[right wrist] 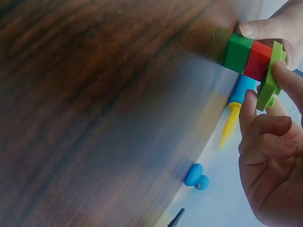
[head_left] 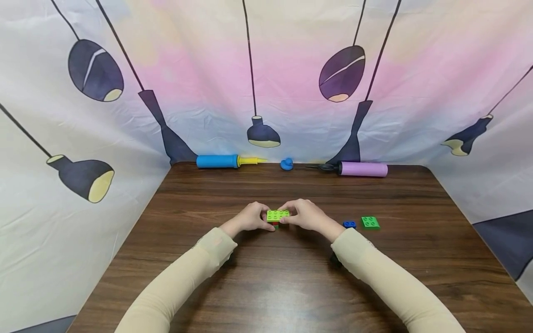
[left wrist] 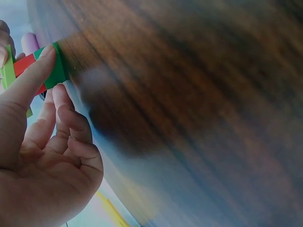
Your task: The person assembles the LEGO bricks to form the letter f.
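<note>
A small stack stands in front of me: a dark green block [right wrist: 238, 53] at the bottom, a red block [right wrist: 257, 60] in the middle and a lime green flat block [head_left: 277, 215] with studs on top. My left hand [head_left: 254, 216] pinches the dark green block between thumb and forefinger, the other fingers loosely bent. From the other side, my right hand [head_left: 306, 215] grips one end of the lime green block, thumb on its studded face and fingers beneath. That lime piece juts out past the red block toward the right hand.
Right of my right hand lie a blue block [head_left: 349, 224] and a bright green block [head_left: 369, 222]. A dark object [head_left: 335, 260] is partly hidden by the right sleeve. Along the table's far edge are a blue hand pump [head_left: 217, 161], a blue rubber duck [head_left: 287, 163] and a purple hand pump [head_left: 363, 169].
</note>
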The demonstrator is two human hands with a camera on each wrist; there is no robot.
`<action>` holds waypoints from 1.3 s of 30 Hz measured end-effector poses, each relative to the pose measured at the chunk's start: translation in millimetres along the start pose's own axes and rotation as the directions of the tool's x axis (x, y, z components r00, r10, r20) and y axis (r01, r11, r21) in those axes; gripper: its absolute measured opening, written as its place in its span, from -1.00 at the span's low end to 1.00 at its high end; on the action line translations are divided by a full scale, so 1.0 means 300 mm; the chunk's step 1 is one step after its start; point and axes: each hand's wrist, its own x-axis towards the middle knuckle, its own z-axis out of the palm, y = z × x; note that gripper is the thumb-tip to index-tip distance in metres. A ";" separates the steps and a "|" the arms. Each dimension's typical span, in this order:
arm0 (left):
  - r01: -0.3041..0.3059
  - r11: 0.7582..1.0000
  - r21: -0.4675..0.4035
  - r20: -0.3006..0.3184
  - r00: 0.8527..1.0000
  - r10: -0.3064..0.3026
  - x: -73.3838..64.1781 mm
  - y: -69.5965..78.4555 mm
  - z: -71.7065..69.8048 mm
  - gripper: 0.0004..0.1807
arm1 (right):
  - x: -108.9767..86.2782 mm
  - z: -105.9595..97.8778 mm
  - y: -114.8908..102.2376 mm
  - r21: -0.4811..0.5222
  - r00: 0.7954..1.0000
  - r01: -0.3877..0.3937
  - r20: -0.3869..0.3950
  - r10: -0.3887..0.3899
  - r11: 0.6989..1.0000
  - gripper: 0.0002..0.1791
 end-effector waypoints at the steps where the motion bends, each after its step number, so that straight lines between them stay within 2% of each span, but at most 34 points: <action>1: -0.001 1.000 0.001 0.001 1.000 0.001 0.000 0.000 0.001 -0.74 | 0.001 0.000 0.001 0.001 1.000 -0.002 0.004 0.002 1.000 -0.70; 8: -0.009 1.000 0.002 0.007 1.000 0.009 -0.003 -0.004 0.007 -0.74 | 0.007 -0.008 0.008 0.011 0.999 0.001 0.046 -0.001 1.000 -0.69; 14: -0.024 1.000 0.003 0.013 1.000 0.024 -0.001 -0.002 0.006 -0.74 | 0.003 -0.007 0.009 -0.004 0.999 0.004 0.052 -0.004 1.000 -0.69; 23: -0.005 1.000 0.021 -0.001 1.000 0.005 -0.007 -0.016 0.003 -0.75 | 0.002 0.003 0.000 -0.023 0.996 0.065 0.065 -0.064 0.998 -0.68; 29: -0.022 1.000 0.016 0.000 1.000 0.022 -0.008 -0.020 0.007 -0.73 | -0.021 -0.019 0.015 -0.018 0.998 0.057 -0.007 -0.057 0.998 -0.59; 32: -0.032 0.999 0.018 -0.002 0.999 0.032 -0.009 -0.016 0.006 -0.72 | -0.041 -0.047 0.022 0.019 0.997 0.053 -0.050 -0.052 0.998 -0.62; 39: -0.006 1.000 0.007 -0.006 1.000 0.006 -0.009 -0.003 0.000 -0.71 | -0.093 -0.115 0.047 0.036 0.990 0.040 -0.138 -0.035 0.999 -0.72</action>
